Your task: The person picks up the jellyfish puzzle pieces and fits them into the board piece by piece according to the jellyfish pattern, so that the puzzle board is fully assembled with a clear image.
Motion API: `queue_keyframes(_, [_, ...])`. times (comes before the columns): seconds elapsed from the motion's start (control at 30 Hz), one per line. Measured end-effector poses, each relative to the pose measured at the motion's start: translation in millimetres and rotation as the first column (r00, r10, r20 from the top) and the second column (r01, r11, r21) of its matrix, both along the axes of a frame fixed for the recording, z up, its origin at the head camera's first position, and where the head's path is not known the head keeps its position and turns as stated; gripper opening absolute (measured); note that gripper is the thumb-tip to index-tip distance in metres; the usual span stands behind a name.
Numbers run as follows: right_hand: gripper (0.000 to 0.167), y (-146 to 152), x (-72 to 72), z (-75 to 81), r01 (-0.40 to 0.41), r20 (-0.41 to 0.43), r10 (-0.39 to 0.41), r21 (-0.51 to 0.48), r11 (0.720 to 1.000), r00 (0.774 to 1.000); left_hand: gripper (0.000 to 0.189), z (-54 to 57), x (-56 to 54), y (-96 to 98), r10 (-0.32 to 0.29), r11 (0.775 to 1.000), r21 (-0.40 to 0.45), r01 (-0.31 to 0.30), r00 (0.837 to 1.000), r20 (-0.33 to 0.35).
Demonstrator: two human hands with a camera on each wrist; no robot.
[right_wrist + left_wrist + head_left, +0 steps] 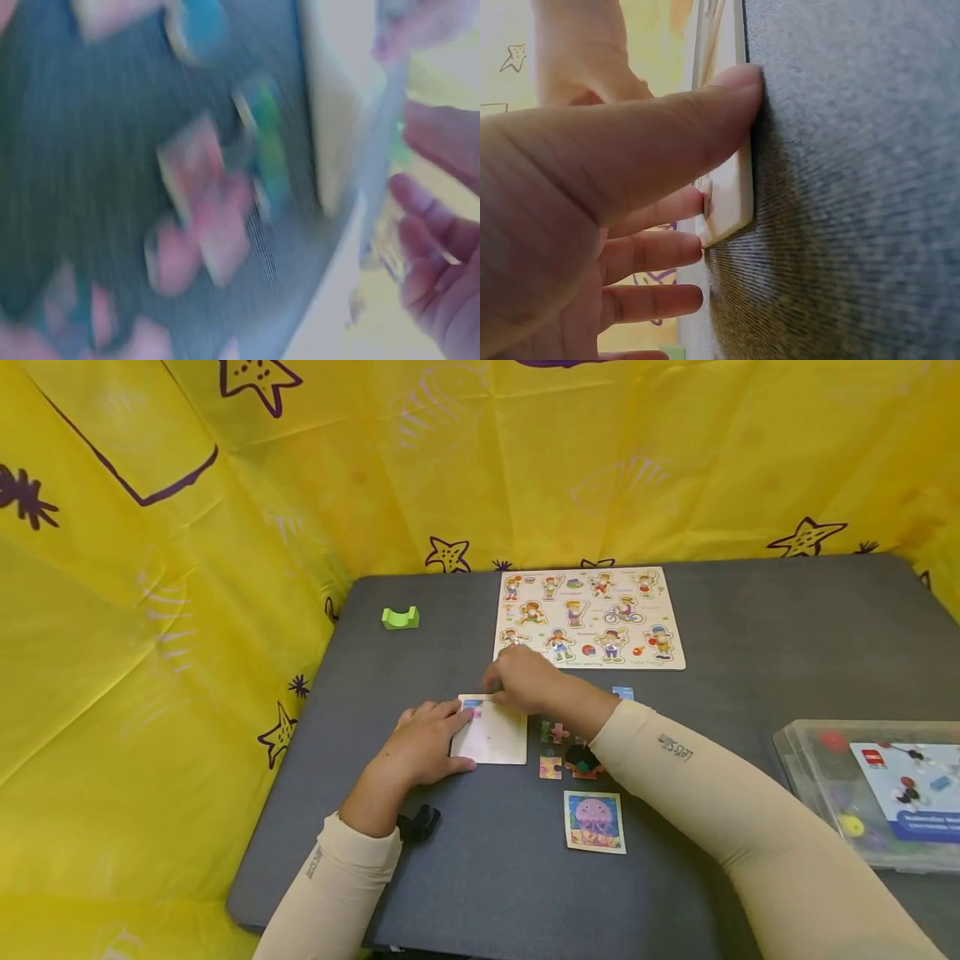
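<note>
I find the small pale puzzle board (pixel 491 739) flat on the grey table (pixel 697 893), in front of the person, with a few joined pieces (pixel 476 706) lying in its far left corner and the remaining surface pale. The left hand (pixel 429 741) steadies its left side: fingers straight and spread, thumb against the near left corner. The right hand (pixel 528 679) is at the far edge, fingers loosely bent; the blurred right wrist view shows thumb and fingers apart, nothing visible between them. Just right of the board I record loose puzzle pieces (pixel 551 767), some hidden under the right forearm. Nearer the person lies a jellyfish picture card (pixel 595 822). Beyond the board, a large sports-figure board (pixel 588 618) carries figures across its face. At the right, a clear plastic box (pixel 793 777) contains a red ball (pixel 833 742) and a yellow ball (pixel 851 825); its other contents are indistinct. A green block (pixel 401 618) sits at far left.
</note>
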State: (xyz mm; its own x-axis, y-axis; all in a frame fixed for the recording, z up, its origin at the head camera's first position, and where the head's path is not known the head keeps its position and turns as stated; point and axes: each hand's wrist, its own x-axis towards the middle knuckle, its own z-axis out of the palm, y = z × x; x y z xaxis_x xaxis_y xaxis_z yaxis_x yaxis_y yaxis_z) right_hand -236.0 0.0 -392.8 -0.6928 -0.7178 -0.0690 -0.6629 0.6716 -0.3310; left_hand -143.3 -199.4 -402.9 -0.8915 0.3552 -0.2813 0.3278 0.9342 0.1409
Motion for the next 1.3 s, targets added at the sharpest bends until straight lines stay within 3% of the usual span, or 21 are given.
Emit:
queue_keyframes(0.13, [0.028, 37.1, -4.8, 14.2, 0.113, 0.063, -0.117, 0.055, 0.992, 0.991, 0.082, 2.1, -2.1, 4.0, -0.01, 0.999, -0.03, 0.011, 1.0, 0.011])
queue_keyframes(0.33, [0.03, 88.1, -5.2, 17.9, 0.243, 0.166, -0.274, 0.185, 0.952, 0.947, 0.082, 6.5, -2.7, 9.7, -0.024, 0.998, -0.064, 0.025, 1.0, 0.021])
queue_keyframes(0.43, [0.029, 102.5, -3.3, 11.2, 0.262, 0.196, -0.298, 0.192, 0.946, 0.934, 0.083, 9.1, -1.3, 12.8, -0.026, 0.996, -0.079, 0.029, 0.999, 0.03])
queue_keyframes(0.63, [0.018, 111.9, -1.0, -3.5, 0.27, 0.193, -0.287, 0.109, 0.957, 0.938, 0.082, 11.1, -0.5, 18.5, -0.018, 0.994, -0.107, 0.022, 0.999, 0.03])
queue_keyframes(0.83, [0.015, 106.2, -1.8, -0.6, 0.312, 0.199, -0.306, 0.002, 0.95, 0.931, 0.081, 8.3, -1.5, 20.0, -0.034, 0.995, -0.096, 0.036, 0.999, 0.026])
queue_keyframes(1.0, [0.01, 78.5, -2.6, 5.7, 0.265, 0.281, -0.23, -0.095, 0.959, 0.932, 0.079, 4.6, -1.6, 17.8, -0.047, 0.997, -0.061, 0.048, 0.999, 0.014])
queue_keyframes(1.17, [0.006, 42.1, -3.3, 0.8, 0.231, 0.428, -0.155, -0.132, 0.964, 0.891, 0.08, 2.8, -1.5, 16.8, -0.042, 0.999, -0.033, 0.042, 0.999, -0.007])
queue_keyframes(1.3, [0.006, 20.3, -6.8, -6.8, 0.241, 0.457, -0.162, -0.12, 0.963, 0.875, 0.08, 2.8, -1.4, 15.6, -0.039, 0.999, -0.021, 0.039, 0.999, -0.019])
